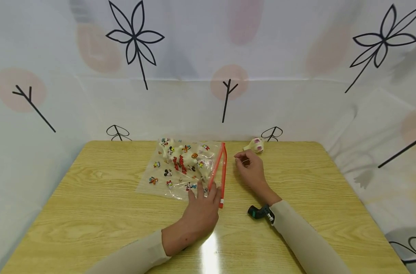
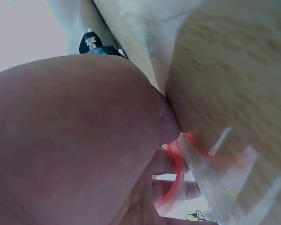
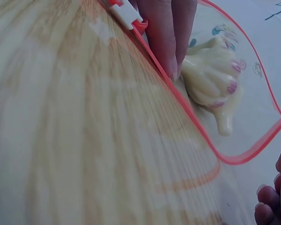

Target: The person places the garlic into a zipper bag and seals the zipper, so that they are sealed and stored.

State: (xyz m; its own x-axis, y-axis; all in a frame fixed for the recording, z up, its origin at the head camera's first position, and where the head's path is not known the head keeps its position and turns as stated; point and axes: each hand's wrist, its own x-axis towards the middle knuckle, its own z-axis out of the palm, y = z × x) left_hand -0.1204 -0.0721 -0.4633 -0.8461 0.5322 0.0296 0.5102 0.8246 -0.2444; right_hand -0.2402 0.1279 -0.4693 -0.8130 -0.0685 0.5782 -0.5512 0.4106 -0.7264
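Observation:
A clear zip bag (image 1: 161, 173) with cartoon prints and a red zip edge (image 1: 223, 179) lies flat, its mouth parted toward the right. Several pale garlic bulbs show through its plastic; one garlic bulb (image 3: 210, 75) with purple marks is near the mouth. My left hand (image 1: 202, 213) rests on the bag's near corner by the zip, fingers extended; the red strip (image 2: 178, 178) crosses its fingers in the left wrist view. To the right of the mouth, my right hand (image 1: 252, 171) hovers with loosely bent fingers and nothing visible between them. Just beyond it lies another garlic bulb (image 1: 256, 145).
The wooden table (image 1: 91, 213) reaches back to a printed cloth (image 1: 187, 110), which also hangs along both sides. A white slider (image 1: 222, 201) sits at the near end of the zip. A black wrist camera (image 1: 259, 212) is strapped to the right wrist.

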